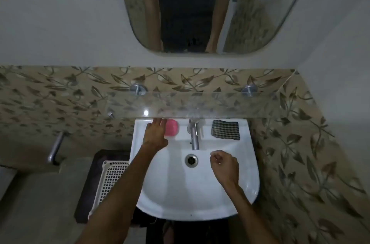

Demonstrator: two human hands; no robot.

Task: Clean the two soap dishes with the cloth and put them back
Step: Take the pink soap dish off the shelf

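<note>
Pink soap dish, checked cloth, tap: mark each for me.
pink soap dish [171, 128], head view, middle of its visible top.
checked cloth [225, 129], head view, centre of the fabric.
tap [193, 133], head view, mid spout.

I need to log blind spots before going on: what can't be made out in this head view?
- Second soap dish: not visible; only the pink soap dish shows, partly covered by the left hand.
- Right hand: fingers curl inward, contents unclear.
- Cloth: wetness unreadable in dim light.

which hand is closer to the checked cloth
Right. The right hand hangs over the basin just in front of the checked cloth; the left hand is across the tap, by the pink soap dish.
</note>
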